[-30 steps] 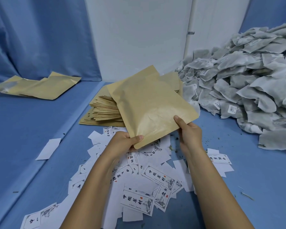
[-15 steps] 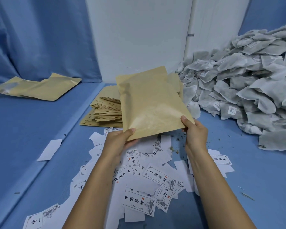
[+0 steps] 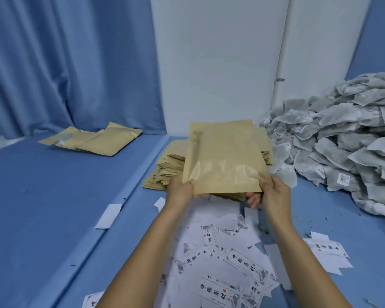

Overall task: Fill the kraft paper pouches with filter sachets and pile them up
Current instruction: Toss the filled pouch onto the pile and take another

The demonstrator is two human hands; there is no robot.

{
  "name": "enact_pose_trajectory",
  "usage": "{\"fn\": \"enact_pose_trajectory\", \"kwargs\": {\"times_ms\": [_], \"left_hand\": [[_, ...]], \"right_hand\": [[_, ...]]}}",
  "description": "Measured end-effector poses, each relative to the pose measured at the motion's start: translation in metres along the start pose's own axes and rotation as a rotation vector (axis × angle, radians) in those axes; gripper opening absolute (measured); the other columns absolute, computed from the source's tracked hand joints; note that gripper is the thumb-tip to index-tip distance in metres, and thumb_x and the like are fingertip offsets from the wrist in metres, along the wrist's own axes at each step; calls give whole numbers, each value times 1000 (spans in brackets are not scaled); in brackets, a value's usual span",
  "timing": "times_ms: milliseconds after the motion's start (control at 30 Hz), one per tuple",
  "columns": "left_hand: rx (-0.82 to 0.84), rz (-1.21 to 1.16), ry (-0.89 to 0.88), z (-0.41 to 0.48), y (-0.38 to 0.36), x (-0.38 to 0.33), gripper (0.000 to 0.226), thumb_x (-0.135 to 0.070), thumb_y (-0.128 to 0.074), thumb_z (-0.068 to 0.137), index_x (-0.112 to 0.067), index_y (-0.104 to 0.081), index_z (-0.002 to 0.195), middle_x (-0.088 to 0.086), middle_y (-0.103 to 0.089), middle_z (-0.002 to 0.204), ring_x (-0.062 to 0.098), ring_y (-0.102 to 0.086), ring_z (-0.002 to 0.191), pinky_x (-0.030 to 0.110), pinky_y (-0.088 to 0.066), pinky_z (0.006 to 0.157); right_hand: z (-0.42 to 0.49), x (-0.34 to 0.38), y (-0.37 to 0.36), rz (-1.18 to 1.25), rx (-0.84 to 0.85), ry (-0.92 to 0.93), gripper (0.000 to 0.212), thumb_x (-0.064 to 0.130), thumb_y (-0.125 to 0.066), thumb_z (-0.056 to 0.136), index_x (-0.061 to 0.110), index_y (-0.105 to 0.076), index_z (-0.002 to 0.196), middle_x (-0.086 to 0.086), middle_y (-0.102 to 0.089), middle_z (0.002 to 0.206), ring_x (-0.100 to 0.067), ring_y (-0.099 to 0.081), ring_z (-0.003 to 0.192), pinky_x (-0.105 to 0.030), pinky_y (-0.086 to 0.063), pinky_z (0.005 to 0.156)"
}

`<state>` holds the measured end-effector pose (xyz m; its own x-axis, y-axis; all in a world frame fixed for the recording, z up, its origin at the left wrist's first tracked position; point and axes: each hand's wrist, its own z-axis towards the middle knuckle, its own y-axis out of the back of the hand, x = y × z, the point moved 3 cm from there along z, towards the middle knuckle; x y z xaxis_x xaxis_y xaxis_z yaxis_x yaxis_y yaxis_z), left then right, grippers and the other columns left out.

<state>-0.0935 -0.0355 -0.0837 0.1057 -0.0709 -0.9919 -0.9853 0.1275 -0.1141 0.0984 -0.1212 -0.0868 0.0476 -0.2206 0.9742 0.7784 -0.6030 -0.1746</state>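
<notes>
I hold one kraft paper pouch (image 3: 225, 156) up in front of me, near edge toward me. My left hand (image 3: 180, 190) pinches its near left corner. My right hand (image 3: 272, 193) grips its near right corner, fingers curled under the edge. Behind the pouch lies a stack of empty kraft pouches (image 3: 165, 170). A big heap of grey-white filter sachets (image 3: 347, 147) rises at the right. A few kraft pouches (image 3: 93, 138) lie together on the raised blue surface at the far left.
Many white printed label slips (image 3: 229, 263) are scattered over the blue surface below my arms. One blank slip (image 3: 109, 215) lies on the step edge to the left. A white wall and blue curtain (image 3: 65, 63) close the back.
The pouch has turned from tilted to roughly square in front of me and moved slightly away. Both hands shifted along its near edge; my view has tipped upward.
</notes>
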Motion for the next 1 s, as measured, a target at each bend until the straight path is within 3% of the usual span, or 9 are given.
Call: {"fn": "enact_pose_trajectory", "kwargs": {"times_ms": [233, 333, 467, 600, 700, 767, 800, 900, 1000], "left_hand": [[-156, -57, -65, 3, 103, -55, 44, 15, -29, 95, -20, -47, 116, 7, -46, 114, 30, -58, 91, 26, -57, 47], [-232, -54, -47, -11, 157, -43, 44, 15, -30, 95, -20, -49, 114, 6, -53, 107, 20, -59, 81, 23, -56, 49], [-264, 0, 65, -25, 215, -26, 48, 12, -27, 97, -10, -43, 136, 11, -48, 129, 21, -63, 84, 26, -59, 62], [-241, 16, 92, -33, 254, -35, 49, 14, -24, 96, -8, -44, 136, 16, -51, 133, 30, -66, 90, 25, -59, 63], [-243, -330, -32, -14, 276, -71, 50, 6, -29, 101, -10, -26, 148, 19, -43, 143, 33, -62, 103, 28, -58, 78], [-250, -552, -77, 5, 287, -99, 71, -18, -46, 102, -18, 3, 154, 20, -31, 151, 35, -54, 120, 40, -50, 92], [-262, -461, -46, 12, 290, -106, 86, -31, -53, 97, -21, 12, 152, 18, -26, 152, 35, -50, 125, 43, -49, 94], [-190, 87, 59, 25, 268, -93, 94, -36, -59, 93, -30, 16, 150, 6, -19, 158, 34, -37, 136, 50, -43, 102], [-37, 268, 127, 32, 229, -61, 83, -34, -59, 94, -32, 0, 153, 1, -32, 153, 30, -44, 130, 45, -46, 98]], "right_hand": [[-6, 9, -117, 176, 144, -203, 25, -3, -35, 100, 5, -49, 119, -18, -58, 101, -15, -56, 34, -19, -42, 32], [-29, -3, -169, 189, 240, -301, 29, -5, -32, 99, 3, -52, 119, -15, -62, 79, -20, -60, 45, -21, -48, 37], [-59, -25, -211, 149, 262, -377, 34, -9, -28, 95, 0, -56, 112, -15, -63, 69, -19, -60, 41, -22, -48, 39], [-83, -39, -240, 168, 267, -390, 33, -9, -29, 93, -1, -60, 102, -9, -64, 56, -21, -60, 41, -25, -49, 40], [-75, -15, -289, 383, 388, -381, 30, -8, -32, 96, 3, -56, 109, -8, -70, 88, -27, -71, 77, -30, -59, 72], [-65, 13, -322, 545, 596, -426, 34, -1, -39, 101, 2, -44, 134, -6, -55, 130, -23, -52, 124, -34, -38, 111], [-62, 20, -332, 521, 696, -447, 41, 4, -42, 101, 1, -35, 142, -6, -43, 144, -23, -39, 137, -35, -24, 118], [-50, 12, -330, -153, 888, -131, 54, 10, -53, 97, 2, -31, 146, -13, -38, 150, -27, -36, 139, -31, -29, 113], [-18, -10, -291, -927, 782, 295, 53, 10, -51, 94, 7, -35, 144, -15, -43, 145, -29, -46, 129, -32, -37, 103]]}}
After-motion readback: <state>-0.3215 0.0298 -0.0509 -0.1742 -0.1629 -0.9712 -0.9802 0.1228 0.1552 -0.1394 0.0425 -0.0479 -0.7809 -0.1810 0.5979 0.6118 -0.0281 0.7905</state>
